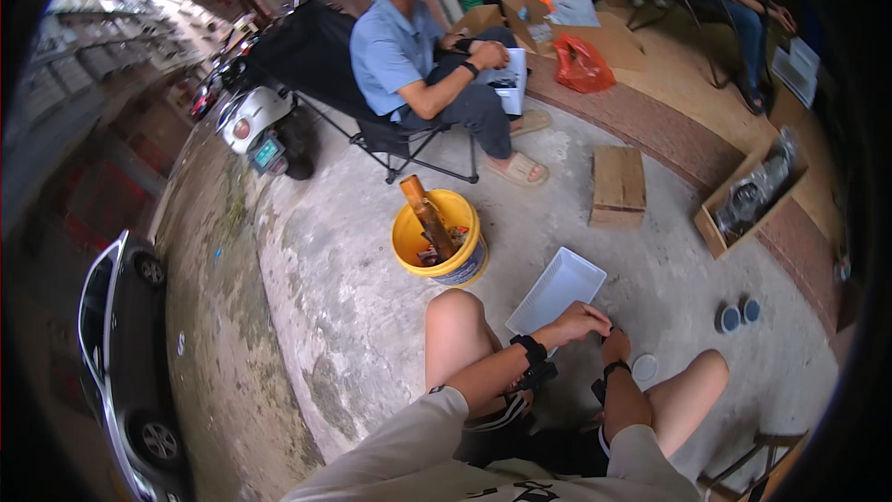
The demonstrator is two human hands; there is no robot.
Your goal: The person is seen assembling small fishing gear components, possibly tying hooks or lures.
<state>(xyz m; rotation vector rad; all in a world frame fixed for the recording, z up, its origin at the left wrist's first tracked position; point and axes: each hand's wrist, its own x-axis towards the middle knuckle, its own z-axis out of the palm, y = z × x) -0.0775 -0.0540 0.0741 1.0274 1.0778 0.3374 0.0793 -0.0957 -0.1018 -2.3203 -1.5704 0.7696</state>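
In front of my knees, my left hand (580, 321) and my right hand (615, 348) meet fingertip to fingertip. Both are closed in a pinch. Something small and dark seems to lie between them, too small to name. Each wrist wears a black strap with a dark device. Just beyond my left hand, a white plastic basket (557, 288) rests on the concrete, partly hidden by that hand and forearm. Beside my right wrist, a round white lid-like disc (645, 369) lies on the ground.
A yellow bucket (478, 240) holding a bamboo tube (427, 216) stands ahead. A wooden block (618, 181), an open cardboard box (711, 228) and two blue-topped round containers (728, 319) are to the right. A seated person (395, 65) holds a white box.
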